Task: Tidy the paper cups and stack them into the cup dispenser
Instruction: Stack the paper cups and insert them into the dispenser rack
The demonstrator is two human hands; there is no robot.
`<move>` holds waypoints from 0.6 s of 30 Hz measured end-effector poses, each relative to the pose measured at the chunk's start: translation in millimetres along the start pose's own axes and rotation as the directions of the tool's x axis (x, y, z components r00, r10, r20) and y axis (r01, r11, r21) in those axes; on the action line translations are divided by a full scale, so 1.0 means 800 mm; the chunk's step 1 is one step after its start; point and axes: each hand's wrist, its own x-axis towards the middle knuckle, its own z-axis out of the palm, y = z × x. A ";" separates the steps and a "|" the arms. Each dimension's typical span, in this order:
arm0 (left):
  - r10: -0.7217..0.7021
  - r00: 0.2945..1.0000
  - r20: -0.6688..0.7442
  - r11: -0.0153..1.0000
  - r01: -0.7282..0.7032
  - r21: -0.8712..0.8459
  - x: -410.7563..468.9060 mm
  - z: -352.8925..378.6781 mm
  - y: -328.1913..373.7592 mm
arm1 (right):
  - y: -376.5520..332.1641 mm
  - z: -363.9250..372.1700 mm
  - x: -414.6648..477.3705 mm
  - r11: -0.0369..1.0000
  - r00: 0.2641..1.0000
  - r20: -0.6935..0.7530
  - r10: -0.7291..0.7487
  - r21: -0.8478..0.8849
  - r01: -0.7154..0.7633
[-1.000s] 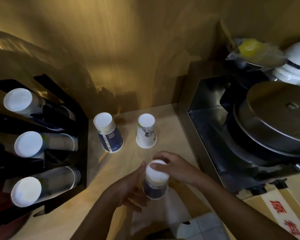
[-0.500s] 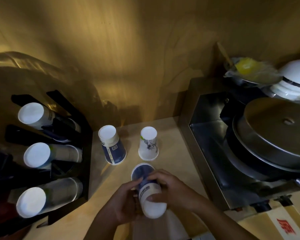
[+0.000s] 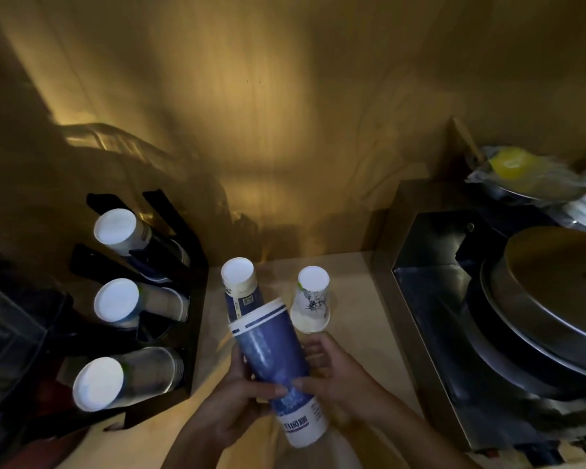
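Both hands hold a short stack of blue paper cups [image 3: 273, 355], tilted with the rims pointing up and away from me. My left hand [image 3: 230, 406] grips it from the left and my right hand [image 3: 335, 377] from the right. Behind it, upside down on the wooden counter [image 3: 352, 299], stand a blue-and-white cup stack [image 3: 239, 286] and a small white cup [image 3: 312, 299] with a dark drawing. At the left, the black cup dispenser [image 3: 193, 299] holds three slanted rows of cups with white bottoms facing me.
A steel machine [image 3: 437, 299] with a large round metal lid [image 3: 555, 282] fills the right side. Bowls and a plastic-wrapped yellow item [image 3: 518, 170] sit behind it. A wooden wall runs close along the back of the counter.
The cup stack was lifted off the counter, turned from upside down to rims pointing away, and raised. The view has tilted up, so everything sits lower in frame.
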 end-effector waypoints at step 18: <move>0.656 0.754 -0.033 0.648 -0.539 0.538 -0.018 0.051 0.036 | -0.050 -0.039 -0.003 0.979 0.997 0.053 -0.049 -0.196 0.058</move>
